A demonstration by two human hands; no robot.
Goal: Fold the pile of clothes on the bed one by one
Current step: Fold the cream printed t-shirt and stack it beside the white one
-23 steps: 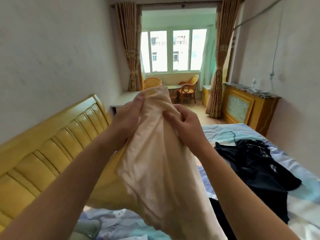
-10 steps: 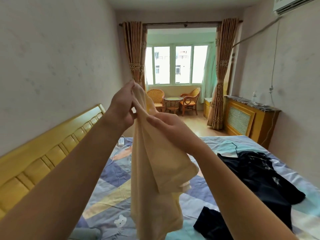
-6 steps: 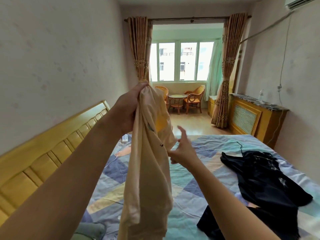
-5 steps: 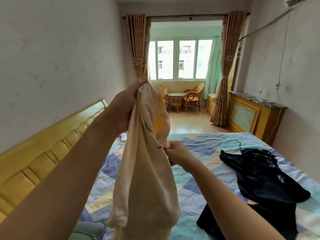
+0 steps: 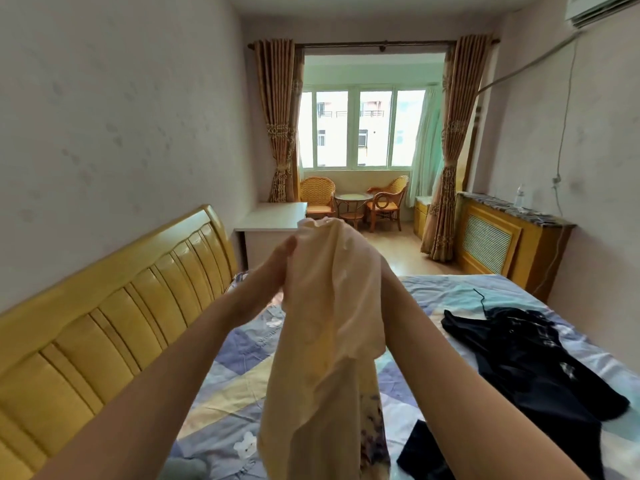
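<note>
left hand [image 5: 277, 268] gripping cream garment [image 5: 325, 341] — right hand likely inside

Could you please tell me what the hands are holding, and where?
Both hands grip the cream garment at its bunched top; left hand outside, right hand hidden.

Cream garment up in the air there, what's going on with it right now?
A person holds the cream-coloured soft fabric garment up over the patchwork-quilted bed. The left hand grips its top edge; the right hand is mostly hidden behind the cloth, so its grip cannot be told. The garment hangs bunched, not yet folded. A black crumpled clothes pile waits on the bed to the right.
</note>
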